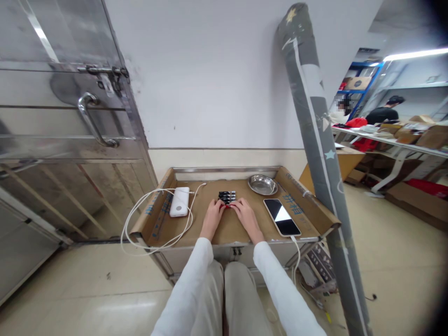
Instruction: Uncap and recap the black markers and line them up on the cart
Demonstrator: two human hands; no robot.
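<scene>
Several black-and-white marker-like sticks (pixel 227 194) lie side by side in a short stack on the cardboard-lined tabletop (pixel 196 232). Just in front of them is a small, slim red object (pixel 227 206), mostly covered by my fingers. My left hand (pixel 213 215) pinches its left end. At its right end, the fingers of my right hand (pixel 244 214) are closed in the same way. Both hands rest low over the table, with fingertips close to the nearest black stick. The exact kind of red object is too small to tell.
A white power bank (pixel 179 202) with a looped white cable (pixel 131 215) lies left. At right are a shallow metal bowl (pixel 262 185) and a phone (pixel 282 218) on a cable. A tall grey wrapped roll (pixel 317 116) leans against the table's right side. Two people sit far right.
</scene>
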